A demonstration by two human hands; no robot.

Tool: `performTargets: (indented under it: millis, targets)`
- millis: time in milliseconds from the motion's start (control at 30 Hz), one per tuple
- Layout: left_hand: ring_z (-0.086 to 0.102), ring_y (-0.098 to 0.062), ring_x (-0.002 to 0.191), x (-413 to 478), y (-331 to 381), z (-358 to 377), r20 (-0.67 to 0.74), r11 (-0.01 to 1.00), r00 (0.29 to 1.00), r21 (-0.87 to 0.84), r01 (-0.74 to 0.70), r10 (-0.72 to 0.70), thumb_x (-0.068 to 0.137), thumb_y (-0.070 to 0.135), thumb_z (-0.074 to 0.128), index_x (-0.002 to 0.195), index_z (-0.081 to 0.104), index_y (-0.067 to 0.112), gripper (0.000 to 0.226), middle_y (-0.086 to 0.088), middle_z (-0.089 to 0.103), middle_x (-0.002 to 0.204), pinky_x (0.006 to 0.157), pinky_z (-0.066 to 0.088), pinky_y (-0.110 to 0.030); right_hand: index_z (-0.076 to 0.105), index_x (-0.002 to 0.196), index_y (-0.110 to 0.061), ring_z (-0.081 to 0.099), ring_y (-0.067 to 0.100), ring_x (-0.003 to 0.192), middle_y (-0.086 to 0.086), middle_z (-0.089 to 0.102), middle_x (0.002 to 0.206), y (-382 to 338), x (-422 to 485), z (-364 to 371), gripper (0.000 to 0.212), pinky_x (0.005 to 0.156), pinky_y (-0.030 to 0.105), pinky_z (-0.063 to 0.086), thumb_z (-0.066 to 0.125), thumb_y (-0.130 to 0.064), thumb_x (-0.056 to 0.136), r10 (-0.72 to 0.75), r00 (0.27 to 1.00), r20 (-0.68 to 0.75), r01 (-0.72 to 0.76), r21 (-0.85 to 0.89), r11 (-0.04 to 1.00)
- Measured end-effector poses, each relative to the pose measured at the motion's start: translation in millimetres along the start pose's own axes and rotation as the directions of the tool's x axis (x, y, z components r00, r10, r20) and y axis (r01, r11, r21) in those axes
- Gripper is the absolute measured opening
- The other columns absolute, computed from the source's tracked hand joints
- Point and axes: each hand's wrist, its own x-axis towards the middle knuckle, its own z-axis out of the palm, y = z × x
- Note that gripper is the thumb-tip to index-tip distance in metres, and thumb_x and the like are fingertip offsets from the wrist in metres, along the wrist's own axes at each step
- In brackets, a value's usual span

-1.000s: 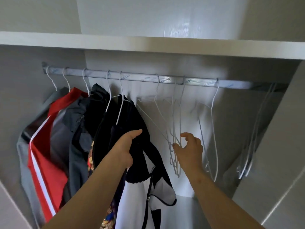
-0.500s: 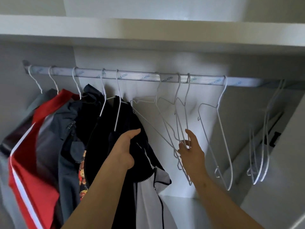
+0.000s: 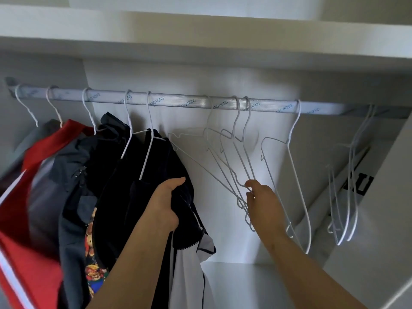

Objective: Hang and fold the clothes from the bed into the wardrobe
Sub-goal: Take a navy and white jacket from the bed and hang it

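Our left hand (image 3: 166, 205) grips black garment (image 3: 187, 228) | right hand (image 3: 265, 204) fingers pinch wire hanger (image 3: 248, 161) on rail (image 3: 189, 103)

"HONG" printed repeatedly in blue along wardrobe rail (image 3: 178, 104), large black letters on white item (image 3: 356, 186) far right, partly hidden, unreadable

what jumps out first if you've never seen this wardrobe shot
The red jacket at the far left of the rail draws the eye first. In the middle, the left hand grips a dark garment while the right hand pinches a cluster of bare white wire hangers.
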Motion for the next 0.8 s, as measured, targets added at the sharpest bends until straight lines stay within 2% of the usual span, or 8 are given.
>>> performTargets:
  millis: [167,300,367,433,500,600,733,800]
  targets:
    - [0.054,-0.035,0.109,-2,2,-3,-0.011,1.000,1.000,-0.009,0.003,-0.003,0.080,0.022,0.067,0.124,0.056,0.002,0.049,-0.019,0.057,0.121,0.096,0.043,-0.047,0.056,0.113,-0.017,0.041,0.017,0.120,-0.001,0.049,0.126,-12,12,-7,0.023,0.095,0.029,0.035,0.043,-0.026,0.096,0.028,0.999,0.029,-0.017,-0.322,0.947]
    - [0.055,-0.035,0.107,-2,6,-8,-0.009,1.000,1.000,-0.014,0.001,-0.001,0.080,0.022,0.067,0.122,0.057,0.001,0.048,-0.019,0.058,0.120,0.092,0.045,-0.046,0.059,0.109,-0.015,0.021,0.021,0.138,0.004,0.031,0.147,-31,15,-8,0.024,0.105,0.032,0.018,0.044,-0.025,0.092,-0.059,0.997,-0.053,0.035,-0.371,0.928]
    - [0.054,-0.036,0.109,-1,7,-10,0.002,1.000,1.000,0.009,0.002,-0.002,0.079,0.024,0.068,0.124,0.056,0.002,0.051,-0.020,0.057,0.121,0.096,0.043,-0.048,0.058,0.107,-0.015,0.034,0.022,0.127,0.004,0.044,0.136,-40,17,-6,0.024,0.095,0.031,0.023,0.045,-0.024,0.090,-0.124,0.990,-0.068,0.092,-0.358,0.929]
    - [0.053,-0.037,0.112,-1,8,-13,0.019,0.999,1.000,0.038,0.007,-0.008,0.079,0.025,0.068,0.127,0.055,0.003,0.054,-0.020,0.056,0.124,0.100,0.041,-0.049,0.053,0.107,-0.013,0.051,0.020,0.094,0.002,0.060,0.103,-50,18,-4,0.021,0.076,0.029,0.033,0.043,-0.021,0.090,-0.123,0.992,0.001,0.119,-0.280,0.953]
    - [0.052,-0.037,0.113,-1,9,-15,0.038,0.998,0.999,0.065,0.013,-0.016,0.078,0.027,0.069,0.127,0.054,0.004,0.056,-0.020,0.055,0.125,0.102,0.039,-0.050,0.044,0.113,-0.011,0.050,0.018,0.069,0.000,0.055,0.080,-60,19,-2,0.022,0.058,0.028,0.035,0.042,-0.018,0.092,-0.067,0.992,0.111,0.079,-0.113,0.990]
    - [0.053,-0.036,0.113,0,11,-19,0.058,0.996,0.998,0.084,0.018,-0.023,0.077,0.028,0.069,0.126,0.055,0.004,0.057,-0.019,0.056,0.124,0.102,0.040,-0.049,0.040,0.119,-0.013,0.053,0.019,0.068,0.001,0.054,0.084,-71,23,4,0.028,0.055,0.026,0.039,0.045,-0.019,0.093,-0.005,0.952,0.307,-0.022,0.083,0.996]
    - [0.055,-0.036,0.110,2,15,-27,0.071,0.994,0.997,0.101,0.031,-0.039,0.076,0.027,0.070,0.124,0.056,0.002,0.055,-0.020,0.058,0.120,0.100,0.042,-0.048,0.060,0.095,-0.002,0.041,0.014,0.049,0.006,0.048,0.067,-92,38,9,0.014,0.042,0.019,0.033,0.049,-0.008,0.090,0.089,0.870,0.486,-0.345,0.469,0.813]
    - [0.056,-0.036,0.109,3,20,-33,0.072,0.994,0.996,0.107,0.035,-0.043,0.076,0.026,0.070,0.122,0.058,0.002,0.053,-0.020,0.060,0.118,0.100,0.043,-0.047,0.062,0.090,-0.001,0.034,0.011,0.041,0.003,0.041,0.057,-103,40,12,0.015,0.035,0.017,0.026,0.048,-0.007,0.091,0.099,0.876,0.472,-0.379,0.548,0.746]
